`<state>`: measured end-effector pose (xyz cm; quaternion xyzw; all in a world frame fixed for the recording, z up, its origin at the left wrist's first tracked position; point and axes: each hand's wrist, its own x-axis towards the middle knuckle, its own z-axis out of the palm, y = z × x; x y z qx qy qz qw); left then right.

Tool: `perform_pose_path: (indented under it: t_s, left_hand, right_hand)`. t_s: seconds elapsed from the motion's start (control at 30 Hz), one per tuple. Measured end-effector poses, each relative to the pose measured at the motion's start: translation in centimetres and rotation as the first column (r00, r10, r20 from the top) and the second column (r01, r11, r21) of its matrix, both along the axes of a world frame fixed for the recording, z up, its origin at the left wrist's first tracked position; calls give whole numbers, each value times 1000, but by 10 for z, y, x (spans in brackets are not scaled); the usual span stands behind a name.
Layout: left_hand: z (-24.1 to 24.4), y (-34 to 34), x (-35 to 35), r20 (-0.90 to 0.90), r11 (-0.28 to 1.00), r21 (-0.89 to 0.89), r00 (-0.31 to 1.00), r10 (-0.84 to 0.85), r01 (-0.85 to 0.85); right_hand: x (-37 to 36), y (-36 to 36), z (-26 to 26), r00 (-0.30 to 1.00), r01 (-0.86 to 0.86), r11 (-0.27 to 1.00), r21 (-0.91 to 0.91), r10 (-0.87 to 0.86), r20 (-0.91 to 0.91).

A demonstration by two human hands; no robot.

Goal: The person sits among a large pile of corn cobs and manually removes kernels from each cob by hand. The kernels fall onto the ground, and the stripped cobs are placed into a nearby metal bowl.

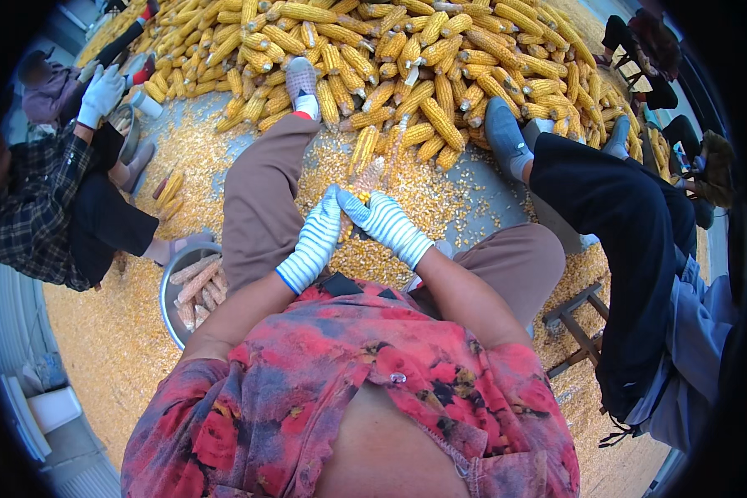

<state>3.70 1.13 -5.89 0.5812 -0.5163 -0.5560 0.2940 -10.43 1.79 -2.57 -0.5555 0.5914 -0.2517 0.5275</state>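
My left hand (314, 241) and my right hand (391, 225), both in white and blue striped gloves, meet in front of me with the thumbs close together. They are closed around a corn cob (370, 175). Its far end is largely bare and pinkish, with a few yellow kernels near my thumbs; my fingers hide much of the rest. Loose corn kernels (373, 258) lie below my hands. Just beyond them, a full ear of corn (364, 149) and a partly stripped cob (396, 146) rest against the foot of the corn pile (380, 68).
At left, a metal basin (173, 316) holds several bare cobs (202, 283). A person in a checked shirt (34, 202) and white gloves sits beyond it. To the right are another person's dark-trousered leg (604, 205) and a wooden stool (576, 317). Kernels cover much of the floor (109, 330).
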Motion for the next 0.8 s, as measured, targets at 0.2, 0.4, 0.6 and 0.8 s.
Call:
perform_pose_path:
  t_s: [0.2, 0.4, 0.6, 0.8]
  left_hand:
    - [19, 6, -11, 63, 994, -70, 994, 94, -89]
    - [4, -5, 1, -203, 907, 375, 938, 281, -190]
    - [2, 0, 2, 222, 957, -276, 975, -23, 85]
    - [0, 0, -2, 118, 943, -321, 992, -50, 86]
  right_hand:
    - [-8, -4, -6, 948, -185, 973, -139, 140, -284]
    - [-7, 5, -13, 954, -251, 919, -304, 182, -239]
    - [-8, 0, -14, 948, 118, 984, 132, -151, 279]
    - [-8, 0, -19, 966, 109, 989, 99, -129, 224]
